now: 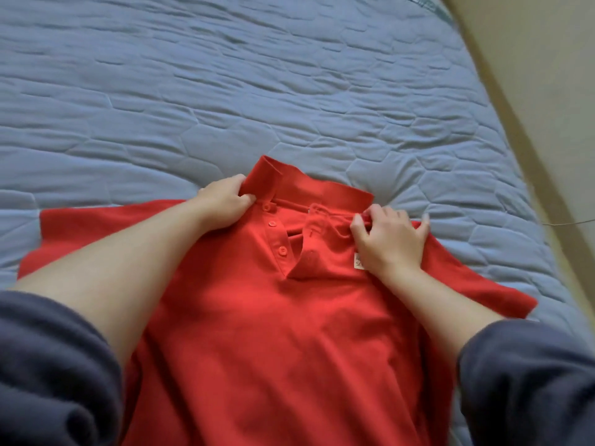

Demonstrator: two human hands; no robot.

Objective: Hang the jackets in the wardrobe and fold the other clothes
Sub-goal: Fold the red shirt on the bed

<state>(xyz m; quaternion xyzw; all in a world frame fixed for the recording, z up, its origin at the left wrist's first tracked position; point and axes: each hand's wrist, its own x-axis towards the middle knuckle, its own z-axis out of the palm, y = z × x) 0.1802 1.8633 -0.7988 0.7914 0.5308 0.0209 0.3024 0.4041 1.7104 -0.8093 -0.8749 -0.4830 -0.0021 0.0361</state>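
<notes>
A red polo shirt point(273, 317) lies front side up on the bed, collar pointing away from me, both short sleeves spread out to the sides. Its placket is unbuttoned, with three red buttons showing. My left hand point(225, 201) grips the left end of the raised collar. My right hand point(389, 239) pinches the collar seam at the right shoulder, its other fingers spread flat on the cloth. A small white label peeks out beside my right wrist. The shirt's hem is out of view below.
The blue-grey quilted bed cover point(225, 91) stretches away behind the shirt. The bed's right edge runs diagonally, with beige floor point(547, 91) beyond it. My dark blue sleeves are pushed up at the bottom corners.
</notes>
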